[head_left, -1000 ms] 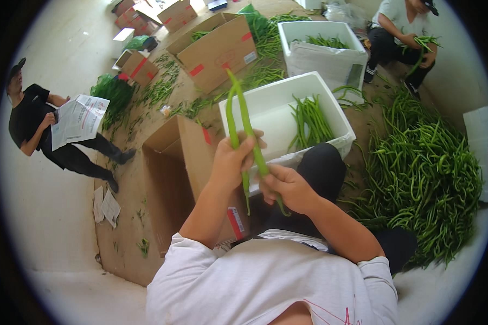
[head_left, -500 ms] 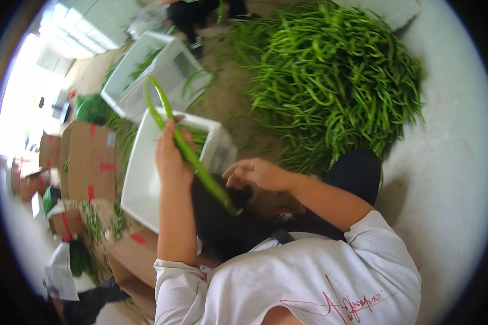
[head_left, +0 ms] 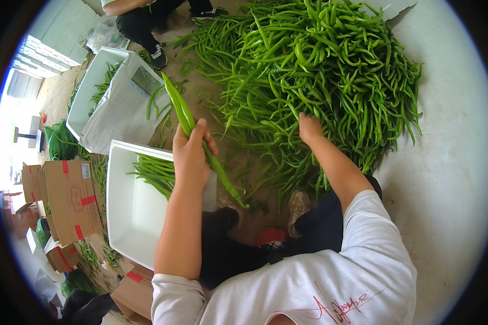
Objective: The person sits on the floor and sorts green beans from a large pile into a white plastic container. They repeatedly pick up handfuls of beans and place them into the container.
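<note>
My left hand (head_left: pixel 194 141) is closed around long green peppers (head_left: pixel 180 108), held upright at a slant beside the white foam box (head_left: pixel 126 211), which holds a bundle of straight peppers (head_left: pixel 149 173). At the edge of a large, tangled pepper pile (head_left: pixel 331 65), my right hand (head_left: pixel 310 127) has its fingers curled among the peppers; what they grip is hidden.
A second foam box (head_left: pixel 87 92) lined with white sheeting stands at upper left. A person in dark trousers (head_left: pixel 135 27) crouches beyond. Cardboard boxes (head_left: pixel 68 184) and green sacks (head_left: pixel 59 138) lie left. A pale wall (head_left: pixel 455 130) is right. My legs (head_left: pixel 309 227) are below.
My view has swung right toward the pile. My right hand has left the held peppers and moved out into the pile. My left hand still holds its peppers.
</note>
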`<state>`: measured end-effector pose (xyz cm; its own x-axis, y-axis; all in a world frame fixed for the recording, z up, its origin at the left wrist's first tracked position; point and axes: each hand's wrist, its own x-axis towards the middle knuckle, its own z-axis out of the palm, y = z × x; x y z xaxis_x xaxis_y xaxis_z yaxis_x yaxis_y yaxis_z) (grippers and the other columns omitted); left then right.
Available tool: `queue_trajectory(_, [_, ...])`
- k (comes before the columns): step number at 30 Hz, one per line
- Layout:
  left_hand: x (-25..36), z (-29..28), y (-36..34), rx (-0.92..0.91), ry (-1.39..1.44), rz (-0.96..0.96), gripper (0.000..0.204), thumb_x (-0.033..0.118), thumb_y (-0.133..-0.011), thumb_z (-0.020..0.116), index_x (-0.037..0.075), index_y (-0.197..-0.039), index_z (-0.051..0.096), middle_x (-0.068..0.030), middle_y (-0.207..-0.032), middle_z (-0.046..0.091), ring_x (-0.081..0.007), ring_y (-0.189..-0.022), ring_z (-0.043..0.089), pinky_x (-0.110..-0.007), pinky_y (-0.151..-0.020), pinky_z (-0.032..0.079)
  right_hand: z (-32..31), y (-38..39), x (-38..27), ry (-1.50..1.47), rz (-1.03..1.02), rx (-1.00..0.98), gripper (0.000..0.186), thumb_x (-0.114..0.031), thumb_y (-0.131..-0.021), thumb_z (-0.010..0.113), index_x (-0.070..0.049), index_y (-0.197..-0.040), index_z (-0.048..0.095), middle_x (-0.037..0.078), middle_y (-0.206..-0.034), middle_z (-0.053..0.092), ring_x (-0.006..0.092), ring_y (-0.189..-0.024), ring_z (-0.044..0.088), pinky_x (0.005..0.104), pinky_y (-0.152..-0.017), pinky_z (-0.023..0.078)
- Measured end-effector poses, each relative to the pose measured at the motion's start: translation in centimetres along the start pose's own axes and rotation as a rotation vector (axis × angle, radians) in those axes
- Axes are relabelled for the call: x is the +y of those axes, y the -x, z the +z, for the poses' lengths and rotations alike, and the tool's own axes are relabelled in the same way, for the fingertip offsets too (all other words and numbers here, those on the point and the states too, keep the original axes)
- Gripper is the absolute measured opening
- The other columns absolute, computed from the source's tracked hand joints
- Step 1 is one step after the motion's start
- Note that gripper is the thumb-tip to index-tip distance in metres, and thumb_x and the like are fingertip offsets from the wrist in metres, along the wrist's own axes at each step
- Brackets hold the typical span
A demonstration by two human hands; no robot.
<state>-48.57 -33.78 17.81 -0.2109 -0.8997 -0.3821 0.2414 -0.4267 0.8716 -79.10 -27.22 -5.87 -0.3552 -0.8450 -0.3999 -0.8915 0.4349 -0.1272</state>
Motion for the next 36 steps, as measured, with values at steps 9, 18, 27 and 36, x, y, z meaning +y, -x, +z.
queue_trajectory(9, [-0.1,0.0,-0.7,0.021,-0.034,-0.031,0.009,0.015,-0.092,0.057,0.011,-0.095,0.051,0.0002,-0.069,0.047,-0.0111,-0.055,0.047,-0.026,-0.049,0.039,-6.1,-2.6,0.5,-0.076,0.052,0.331,0.021,0.002,-0.084,0.048,0.0,-0.104,0.055,0.018,-0.099,0.058,0.0372,-0.094,0.057,0.0447,-0.079,0.051])
queue_trajectory(18, [0.0,-0.7,-0.4,0.046,-0.106,0.008,0.011,0.016,-0.091,0.06,0.008,-0.093,0.051,-0.0005,-0.068,0.049,-0.0105,-0.055,0.048,-0.026,-0.048,0.039,-8.0,5.2,-3.0,-0.076,-0.348,0.112,0.026,0.0,-0.078,0.059,-0.004,-0.103,0.057,0.019,-0.116,0.052,0.0365,-0.096,0.054,0.0476,-0.082,0.045])
queue_trajectory(27, [-2.3,2.4,3.1,-0.316,-0.449,-0.12,0.024,0.021,-0.083,0.071,0.002,-0.092,0.06,-0.0021,-0.065,0.058,-0.007,-0.045,0.047,-0.021,-0.038,0.035,-11.8,15.1,-11.2,-0.893,-0.305,0.334,0.02,-0.014,-0.088,0.058,-0.001,-0.1,0.048,0.014,-0.071,0.059,0.026,-0.06,0.061,0.0363,-0.057,0.048])
queue_trajectory(36, [2.5,-4.2,10.5,0.114,-0.254,0.053,0.026,0.02,-0.073,0.075,0.006,-0.092,0.063,-0.0005,-0.071,0.059,-0.0095,-0.052,0.051,-0.023,-0.044,0.036,-15.2,24.2,-15.7,-0.374,-1.04,0.655,0.048,-0.007,-0.076,0.065,-0.002,-0.121,0.047,0.017,-0.117,0.054,0.0342,-0.109,0.052,0.0423,-0.096,0.042])
